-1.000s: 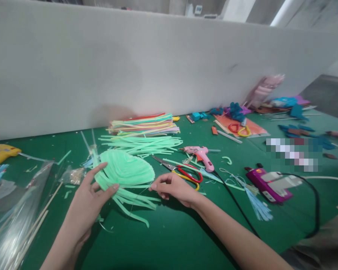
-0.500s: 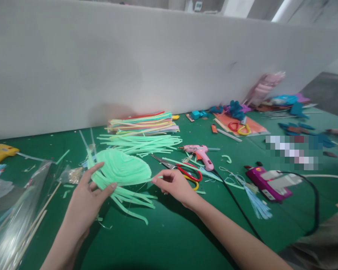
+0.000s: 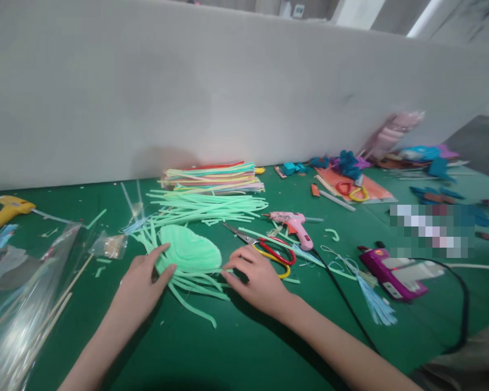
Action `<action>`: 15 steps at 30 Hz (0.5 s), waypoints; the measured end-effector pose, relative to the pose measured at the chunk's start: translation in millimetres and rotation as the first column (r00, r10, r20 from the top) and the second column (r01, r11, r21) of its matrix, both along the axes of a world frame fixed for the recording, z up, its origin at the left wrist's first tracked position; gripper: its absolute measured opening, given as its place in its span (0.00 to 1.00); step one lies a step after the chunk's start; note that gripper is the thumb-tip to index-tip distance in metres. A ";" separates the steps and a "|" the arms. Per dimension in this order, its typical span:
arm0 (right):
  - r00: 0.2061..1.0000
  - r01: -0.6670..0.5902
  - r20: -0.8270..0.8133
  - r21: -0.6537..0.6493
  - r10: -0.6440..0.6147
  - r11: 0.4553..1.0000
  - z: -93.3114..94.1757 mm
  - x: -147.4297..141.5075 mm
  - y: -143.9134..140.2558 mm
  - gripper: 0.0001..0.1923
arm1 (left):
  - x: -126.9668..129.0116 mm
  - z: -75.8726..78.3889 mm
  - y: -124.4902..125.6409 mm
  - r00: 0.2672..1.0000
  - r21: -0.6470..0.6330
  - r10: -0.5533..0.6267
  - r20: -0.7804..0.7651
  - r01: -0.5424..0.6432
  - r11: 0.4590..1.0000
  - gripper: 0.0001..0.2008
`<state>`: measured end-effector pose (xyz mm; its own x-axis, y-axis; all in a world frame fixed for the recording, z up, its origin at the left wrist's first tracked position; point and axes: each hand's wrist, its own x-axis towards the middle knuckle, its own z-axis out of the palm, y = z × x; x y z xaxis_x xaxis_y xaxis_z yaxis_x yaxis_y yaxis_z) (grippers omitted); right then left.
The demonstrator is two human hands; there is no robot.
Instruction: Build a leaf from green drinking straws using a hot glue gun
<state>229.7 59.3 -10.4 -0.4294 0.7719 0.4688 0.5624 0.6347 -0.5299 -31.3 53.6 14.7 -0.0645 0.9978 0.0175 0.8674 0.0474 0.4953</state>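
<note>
A mint-green leaf-shaped piece of fuzzy pipe cleaners (image 3: 191, 248) lies low over the table in front of me, with loose stems fanning out at its left and lower side. My left hand (image 3: 149, 271) grips its left end between thumb and fingers. At its right tip, my right hand (image 3: 255, 277) pinches the end of a green stem with thumb and forefinger. Scissors with red and yellow handles (image 3: 275, 251) lie just beyond my right hand. A pile of loose green pipe cleaners (image 3: 207, 206) rests behind the leaf shape.
A pink glue gun (image 3: 295, 225) lies right of centre, its black cord running toward me. Further right is a purple power strip (image 3: 393, 274). A yellow glue gun (image 3: 10, 212) and clear plastic bags (image 3: 44, 288) are at the left. A pale partition (image 3: 244, 92) bounds the back.
The leaf shape has come down closer to the table and lies flatter. My right hand has moved in against its right tip. The view has shifted slightly.
</note>
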 end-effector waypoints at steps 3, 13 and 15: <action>0.998 -0.045 0.043 0.006 0.044 0.999 -0.9 2.5 1.2 0.06 | 7.7 -4.1 -14.3 0.956 0.263 -0.011 -0.294 0.092 0.960 0.23; 0.960 -0.274 0.074 0.039 0.270 0.961 1.8 6.3 16.1 0.03 | -3.8 -43.4 -32.9 0.848 0.176 -0.500 -0.176 0.527 0.831 0.23; 0.942 -0.327 0.094 0.035 0.323 0.944 2.7 6.9 20.4 0.03 | -11.2 -47.3 -31.1 0.822 0.167 -0.542 -0.173 0.567 0.807 0.23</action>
<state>236.6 79.7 -7.7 -0.6931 0.5604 0.4534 0.3630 0.8147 -0.4522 -42.5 22.5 -32.6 0.5137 0.8356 0.1947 0.7643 -0.5488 0.3386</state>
